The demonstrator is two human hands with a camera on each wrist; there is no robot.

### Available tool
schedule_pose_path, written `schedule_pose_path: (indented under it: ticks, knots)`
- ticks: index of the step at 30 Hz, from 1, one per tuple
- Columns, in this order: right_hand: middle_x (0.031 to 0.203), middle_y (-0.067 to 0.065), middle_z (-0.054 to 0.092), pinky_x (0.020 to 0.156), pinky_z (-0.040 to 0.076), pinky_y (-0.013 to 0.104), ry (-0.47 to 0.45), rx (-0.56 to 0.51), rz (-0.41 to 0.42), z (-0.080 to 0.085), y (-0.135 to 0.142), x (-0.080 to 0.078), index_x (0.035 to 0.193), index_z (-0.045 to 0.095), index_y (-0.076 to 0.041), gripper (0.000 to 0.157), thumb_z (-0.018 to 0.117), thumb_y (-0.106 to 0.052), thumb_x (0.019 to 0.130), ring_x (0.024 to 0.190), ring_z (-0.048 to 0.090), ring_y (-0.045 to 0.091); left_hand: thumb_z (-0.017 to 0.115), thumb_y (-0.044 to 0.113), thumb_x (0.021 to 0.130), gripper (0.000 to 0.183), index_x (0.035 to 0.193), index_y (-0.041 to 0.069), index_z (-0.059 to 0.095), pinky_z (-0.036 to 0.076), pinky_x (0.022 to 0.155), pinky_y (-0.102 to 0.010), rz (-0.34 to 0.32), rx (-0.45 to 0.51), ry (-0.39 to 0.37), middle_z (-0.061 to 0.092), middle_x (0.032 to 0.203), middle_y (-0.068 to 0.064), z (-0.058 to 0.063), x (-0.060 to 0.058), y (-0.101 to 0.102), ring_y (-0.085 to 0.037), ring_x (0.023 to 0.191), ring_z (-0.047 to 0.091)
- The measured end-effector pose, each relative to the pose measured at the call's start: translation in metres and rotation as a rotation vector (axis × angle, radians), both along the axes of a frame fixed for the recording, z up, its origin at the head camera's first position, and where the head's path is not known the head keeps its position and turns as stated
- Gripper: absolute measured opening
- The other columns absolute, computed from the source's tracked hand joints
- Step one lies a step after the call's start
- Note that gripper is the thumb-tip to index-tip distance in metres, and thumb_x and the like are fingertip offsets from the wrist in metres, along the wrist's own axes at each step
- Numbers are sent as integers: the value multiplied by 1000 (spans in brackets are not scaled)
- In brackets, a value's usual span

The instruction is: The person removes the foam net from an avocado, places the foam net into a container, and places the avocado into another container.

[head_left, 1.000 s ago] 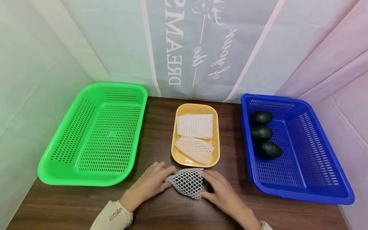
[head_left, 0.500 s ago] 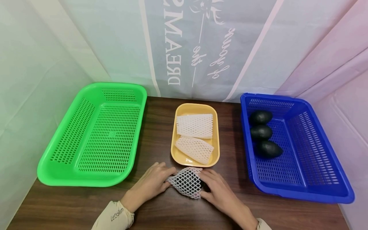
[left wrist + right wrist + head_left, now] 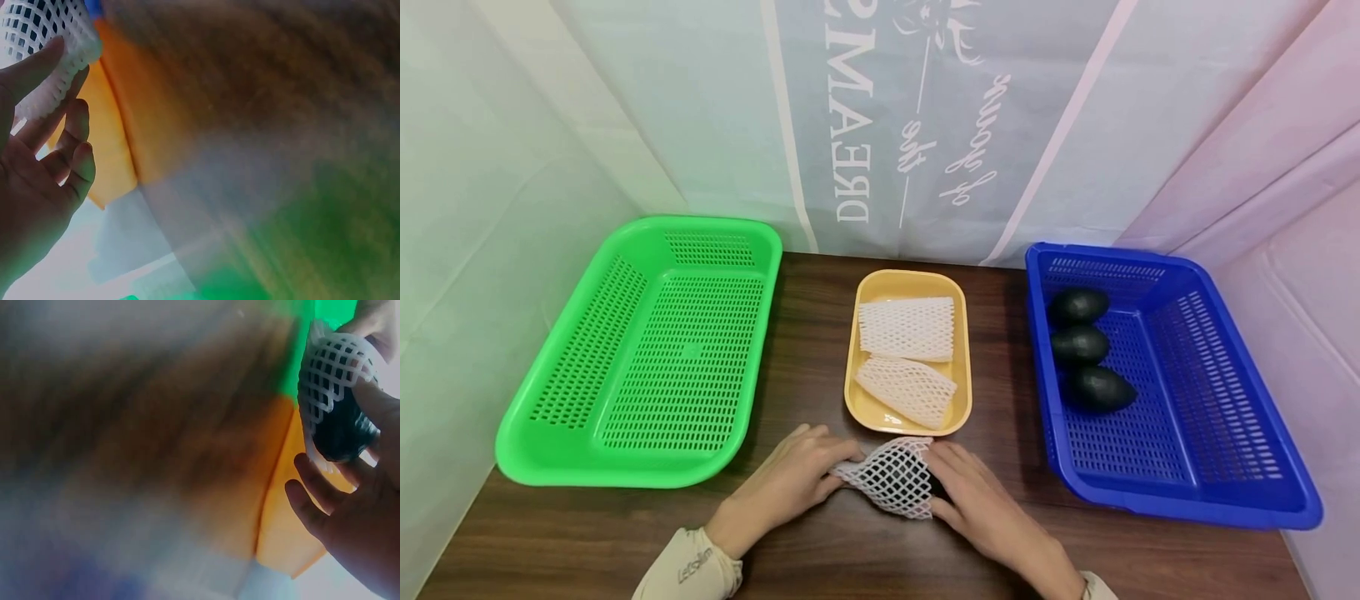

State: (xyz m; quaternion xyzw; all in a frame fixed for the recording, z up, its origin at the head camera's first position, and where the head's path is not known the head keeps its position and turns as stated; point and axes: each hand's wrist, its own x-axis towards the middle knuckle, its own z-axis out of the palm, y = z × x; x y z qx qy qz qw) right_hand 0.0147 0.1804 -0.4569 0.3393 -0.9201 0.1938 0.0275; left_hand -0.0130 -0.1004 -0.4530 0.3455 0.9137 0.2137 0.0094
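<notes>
A white foam net sleeve [image 3: 891, 477] lies stretched over a dark avocado [image 3: 340, 434] at the table's front, below the yellow tray. My left hand [image 3: 793, 475] pinches the gathered left end of the sleeve between thumb and fingers. On the other side my right hand [image 3: 973, 500] grips the avocado's right end, thumb and fingers on either side at the sleeve's open edge. In the right wrist view the avocado's near end sticks out bare from the netting. The left wrist view shows thumb and forefinger on the sleeve, the other fingers bent.
Two more foam net sleeves [image 3: 907, 327] lie in the yellow tray [image 3: 852, 367] just beyond my hands. To the right, a blue basket [image 3: 1180, 500] holds three dark avocados [image 3: 1080, 345]. A green basket [image 3: 625, 467] stands at left. A printed cloth [image 3: 887, 125] hangs behind.
The sleeve and both hands shift only slightly. A bit more of the dark avocado now shows beside my right fingers at the sleeve's open edge. Baskets and tray stay put.
</notes>
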Motion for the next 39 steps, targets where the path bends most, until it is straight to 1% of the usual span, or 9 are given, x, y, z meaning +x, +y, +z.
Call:
schedule_pose_path:
  ticks: [4,8,11,14,18,21,29,34,39]
  knots:
    - [125,7,64,97,49,44,29,4,18,8,6,-1,130,58,-4,53,73,-22,82,118,57,22,80,18,79,29,105,27,72,45,79,-27,0,42,5,74,103,14,8,0,-3,-7,88,59]
    - [128,5,63,99,48,44,20,18,0,17,11,0,134,57,-4,57,73,-27,84,121,56,21,79,15,79,29,105,26,72,44,79,-27,-3,81,22,74,101,15,16,-1,-7,-6,85,57]
    - [129,2,62,99,48,42,1,22,-24,23,14,2,136,56,-8,59,74,-30,85,123,56,19,79,11,77,33,106,25,73,45,81,-27,-8,108,23,74,101,15,21,-1,-10,-5,86,57]
    - [131,-3,60,99,48,41,-16,21,-47,30,17,3,140,54,-16,61,73,-37,86,125,55,15,78,8,77,35,107,24,73,46,82,-29,-13,126,25,74,102,14,24,-1,-13,-5,88,59]
    - [131,-10,59,99,47,37,1,-2,-66,37,22,2,145,48,-25,67,72,-41,85,124,54,10,78,7,77,37,109,23,73,46,82,-29,-5,134,37,74,103,14,30,-1,-17,-5,91,60]
    - [133,-11,57,99,45,36,13,-6,-84,43,26,1,147,46,-28,70,74,-39,85,124,53,9,79,8,77,37,110,23,73,47,82,-29,16,145,50,74,104,14,35,-1,-21,-6,93,61]
    - [136,-7,56,96,47,40,19,7,-146,60,40,0,148,44,-29,74,78,-33,83,124,55,14,82,5,73,40,108,19,71,47,75,-28,54,262,188,73,98,8,38,-6,-28,-7,86,60]
    - [134,-2,58,92,50,46,27,-20,-181,72,52,-4,151,40,-28,80,79,-27,82,119,58,19,79,4,74,38,108,18,70,46,76,-29,70,309,232,74,98,7,43,-10,-30,-9,89,62]
    - [134,3,59,92,49,52,0,-42,-254,85,68,-4,153,37,-27,84,80,-19,81,120,59,26,78,5,75,35,107,16,70,46,76,-30,78,330,261,74,99,5,45,-15,-29,-11,91,62]
